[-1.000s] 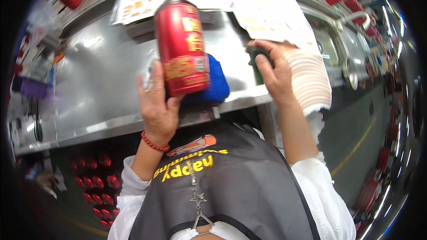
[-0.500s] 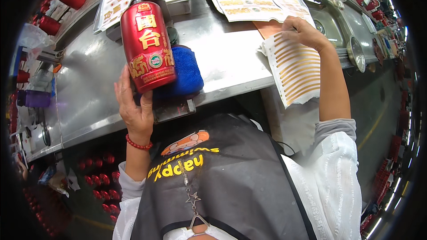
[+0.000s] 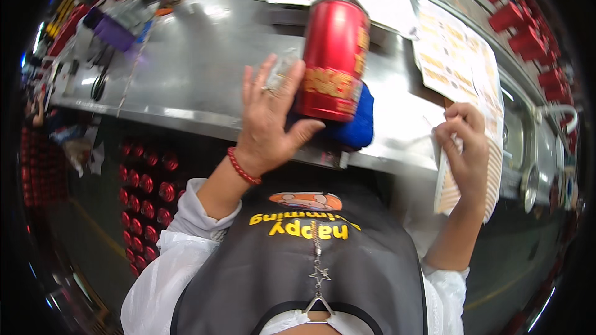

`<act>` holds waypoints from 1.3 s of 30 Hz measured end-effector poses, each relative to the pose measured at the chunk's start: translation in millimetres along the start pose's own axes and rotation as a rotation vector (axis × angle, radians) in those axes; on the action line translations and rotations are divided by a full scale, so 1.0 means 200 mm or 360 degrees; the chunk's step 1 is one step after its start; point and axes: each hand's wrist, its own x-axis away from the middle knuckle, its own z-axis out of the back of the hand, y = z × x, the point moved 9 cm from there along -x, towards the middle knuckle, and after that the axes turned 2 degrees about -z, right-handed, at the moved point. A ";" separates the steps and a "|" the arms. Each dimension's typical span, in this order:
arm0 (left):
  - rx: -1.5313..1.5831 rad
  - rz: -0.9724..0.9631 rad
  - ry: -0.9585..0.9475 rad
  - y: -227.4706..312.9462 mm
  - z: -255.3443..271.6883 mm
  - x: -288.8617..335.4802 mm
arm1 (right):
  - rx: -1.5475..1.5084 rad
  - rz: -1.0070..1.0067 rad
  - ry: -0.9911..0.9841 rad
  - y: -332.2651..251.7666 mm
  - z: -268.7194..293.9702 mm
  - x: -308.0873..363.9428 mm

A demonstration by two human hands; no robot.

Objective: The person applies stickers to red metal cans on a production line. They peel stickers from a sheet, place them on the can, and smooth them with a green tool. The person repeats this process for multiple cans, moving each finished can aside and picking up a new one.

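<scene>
A glossy red bottle (image 3: pixel 335 56) with raised gold lettering leans, tilted, on a folded blue towel (image 3: pixel 360 121) at the table's front edge. Against the bottle's lower left side is my left hand (image 3: pixel 267 111), its fingers spread and thumb stretched out. Behind those fingers is a small crumpled, see-through patch (image 3: pixel 282 73) that I cannot make out clearly. To the right, my right hand (image 3: pixel 464 142) is closed in a pinch, with something whitish and small between the fingers. Beneath it a sheet of gold-striped stickers (image 3: pixel 450 192) hangs over the table edge.
White sheets with gold decals (image 3: pixel 456 56) lie at the back and right of the metal table (image 3: pixel 192 56). A sink with a curved faucet (image 3: pixel 559 111) is at far right. Rows of red bottles (image 3: pixel 146 183) stand below left; a purple bottle (image 3: pixel 112 30) is at upper left.
The view has swung left. The bottle has turned so its large front lettering faces right. My left hand has loosened from its base and spread its fingers. My right hand has moved nearer my body.
</scene>
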 end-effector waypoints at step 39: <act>0.0860 0.0413 0.0390 -0.13 -0.05 0.05 | -0.0296 0.0016 -0.0067 -0.46 -0.50 -0.16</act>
